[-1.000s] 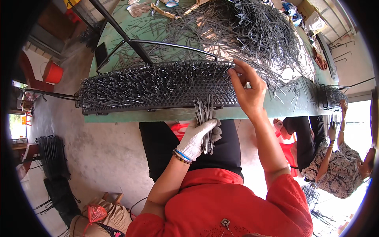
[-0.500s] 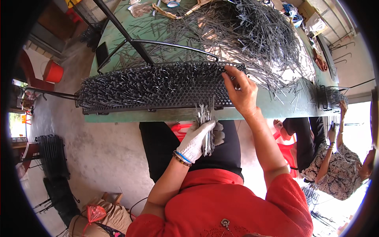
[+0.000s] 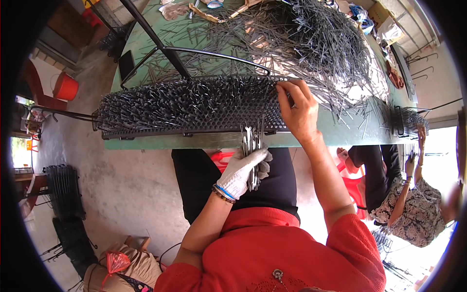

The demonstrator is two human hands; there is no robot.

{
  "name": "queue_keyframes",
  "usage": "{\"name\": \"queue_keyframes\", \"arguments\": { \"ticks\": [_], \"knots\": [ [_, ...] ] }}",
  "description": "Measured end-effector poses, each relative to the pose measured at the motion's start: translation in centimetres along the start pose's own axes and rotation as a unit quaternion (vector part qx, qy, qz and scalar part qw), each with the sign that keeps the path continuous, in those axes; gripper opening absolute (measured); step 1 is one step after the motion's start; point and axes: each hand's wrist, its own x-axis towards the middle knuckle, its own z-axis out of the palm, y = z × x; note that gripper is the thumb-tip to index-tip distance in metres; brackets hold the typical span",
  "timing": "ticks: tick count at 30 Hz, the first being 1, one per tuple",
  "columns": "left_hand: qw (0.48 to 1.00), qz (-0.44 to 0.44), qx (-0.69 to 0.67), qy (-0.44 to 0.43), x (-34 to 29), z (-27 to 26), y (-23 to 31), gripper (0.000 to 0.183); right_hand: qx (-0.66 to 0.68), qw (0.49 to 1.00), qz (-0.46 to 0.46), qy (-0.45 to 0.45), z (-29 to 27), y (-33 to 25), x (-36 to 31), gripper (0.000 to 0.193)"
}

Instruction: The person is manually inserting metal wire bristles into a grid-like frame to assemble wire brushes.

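My left hand (image 3: pixel 242 171), in a white knitted glove, grips an upright bundle of thin metal strips (image 3: pixel 252 141) just off the table's near edge. My bare right hand (image 3: pixel 300 109) is over the right end of a long black perforated rack (image 3: pixel 253 116). Its thumb and fingertips come together at the holes; whatever they pinch is too small or hidden to make out. Dark metal strips (image 3: pixel 165 104) stand densely in the rack's left and middle holes. Toward the right and along the front, bare holes show.
Loose strips lie over the green table (image 3: pixel 194 141), heaped in a large pile (image 3: pixel 331 44) at the back right. A black bar frame (image 3: pixel 160 46) rises from the rack. To the right, another person (image 3: pixel 413 209) works at a smaller rack (image 3: pixel 411 121). A red bucket (image 3: pixel 65 87) stands far left.
My right hand has shifted very slightly at the rack's right end, its fingertips drawing closer together. The left hand keeps its bundle in nearly the same place.
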Motion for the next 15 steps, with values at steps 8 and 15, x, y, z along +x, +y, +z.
{"name": "queue_keyframes", "arguments": {
  "ticks": [8, 15],
  "knots": [
    [1.000, -0.004, -0.001, 0.005, 0.00, 0.16, 0.28, 0.010, 0.011, 1.000, -0.003, 0.003, -0.36, -0.41, -0.64, 0.012],
    [1.000, -0.005, 0.005, 0.002, 0.10, 0.06, -0.05, 0.015, -0.017, 0.999, 0.011, -0.025, -0.94, -0.70, -0.16, 0.010]
  ]
}}
